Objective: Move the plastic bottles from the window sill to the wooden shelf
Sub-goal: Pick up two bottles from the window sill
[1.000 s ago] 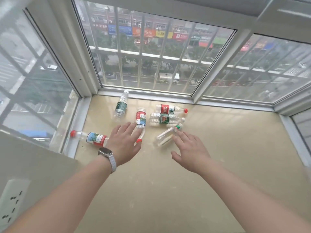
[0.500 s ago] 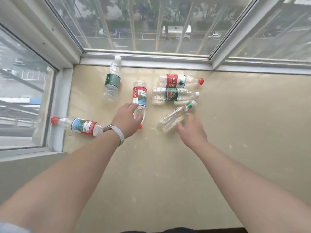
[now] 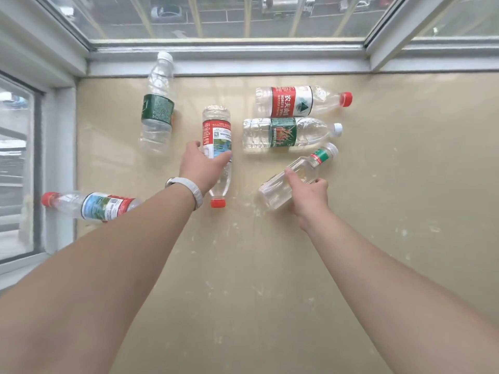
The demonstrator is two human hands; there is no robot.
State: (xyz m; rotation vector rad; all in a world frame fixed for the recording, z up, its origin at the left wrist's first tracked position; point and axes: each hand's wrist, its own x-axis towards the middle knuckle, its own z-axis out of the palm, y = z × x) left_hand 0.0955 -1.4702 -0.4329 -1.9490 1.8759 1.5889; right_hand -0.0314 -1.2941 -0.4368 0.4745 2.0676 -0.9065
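Several clear plastic bottles lie flat on the beige window sill (image 3: 405, 184). My left hand (image 3: 201, 168) wraps around a red-capped bottle with a red and blue label (image 3: 217, 133). My right hand (image 3: 307, 195) closes on a small square clear bottle with a green neck band (image 3: 294, 176). A red-labelled bottle (image 3: 294, 101) and a green-labelled, white-capped bottle (image 3: 286, 133) lie side by side behind it. At the far left a dark-green-labelled bottle (image 3: 157, 109) points at the window. Another red-capped bottle (image 3: 89, 206) lies by the left frame, partly behind my forearm.
White window frames (image 3: 229, 58) border the sill at the back and left, with glass and bars beyond. A watch with a white strap (image 3: 189, 187) sits on my left wrist. The wooden shelf is out of view.
Both hands have moved forward and closed around their bottles: the left on the red-capped one, the right on the small square one. The camera has tilted further down and closer.
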